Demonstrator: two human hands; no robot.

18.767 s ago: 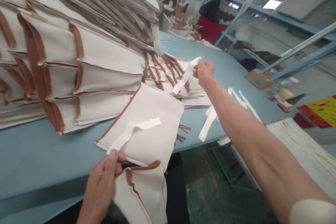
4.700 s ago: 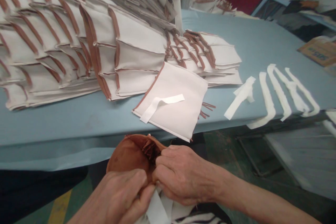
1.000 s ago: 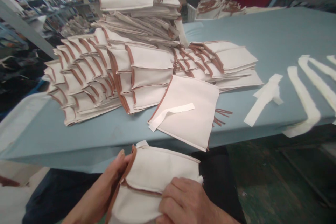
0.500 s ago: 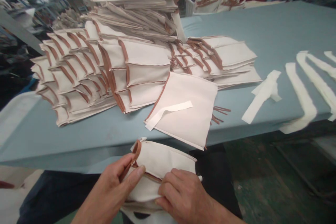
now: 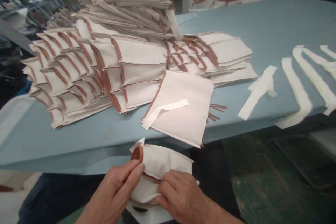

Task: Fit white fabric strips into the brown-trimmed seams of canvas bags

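Over my lap, just below the table edge, lies a cream fabric pouch (image 5: 168, 161) with brown trim. My left hand (image 5: 119, 183) pinches the brown-trimmed edge (image 5: 141, 154) at the pouch's left end, where the trim curls into a loop. A small white flap pokes up behind that loop. My right hand (image 5: 183, 192) has its fingers curled over the middle fold of the same pouch; its fingertips are partly hidden. On the table in front lies another flat cream pouch (image 5: 189, 115), with a white strip (image 5: 166, 110) across it and brown cords (image 5: 217, 106) out of its right side.
Overlapping stacks of brown-edged cream pouches (image 5: 143, 54) cover the table's left and middle, with a taller pile (image 5: 126, 17) behind. White strips (image 5: 258, 92) lie on the blue-grey table cover (image 5: 275, 24) at right. Dark green floor (image 5: 252, 182) shows below.
My left thumb and fingers have closed together on the brown edge, which now stands up in a rounder loop. My right hand stays on the pouch. The view has shifted slightly.
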